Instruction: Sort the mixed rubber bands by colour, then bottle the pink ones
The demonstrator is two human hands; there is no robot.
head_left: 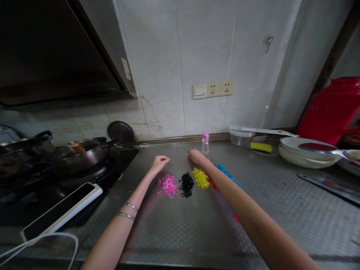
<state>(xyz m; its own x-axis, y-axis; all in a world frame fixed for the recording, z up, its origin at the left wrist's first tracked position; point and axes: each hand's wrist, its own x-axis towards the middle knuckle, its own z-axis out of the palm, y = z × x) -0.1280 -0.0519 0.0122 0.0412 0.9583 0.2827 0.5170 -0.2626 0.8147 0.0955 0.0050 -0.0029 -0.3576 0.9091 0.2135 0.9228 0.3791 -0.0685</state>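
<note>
My right hand (pixel 197 156) is closed in a pinch, with a small yellowish rubber band (pixel 186 153) poking out at the fingertips. Across a short gap, my left hand (pixel 160 163) has its fingers pressed together; whatever they hold, if anything, does not show. Small rubber bands lie sorted by colour: a pink pile (pixel 168 186), a black pile (pixel 186 185), a yellow pile (pixel 200 178), a red pile (pixel 211 181) partly behind my right forearm, and a blue pile (pixel 226 173) beyond it. Just behind my right hand stands a small clear bottle (pixel 205 146) with a pink cap.
Left, pans (pixel 81 153) sit on the black stove (pixel 123 165), near a white device (pixel 63 212) with a cable. Right are a plastic tub (pixel 242 138), a yellow sponge (pixel 261 147), stacked bowls (pixel 308 155), a knife (pixel 332 187) and a red container (pixel 329 112). Tiled wall behind.
</note>
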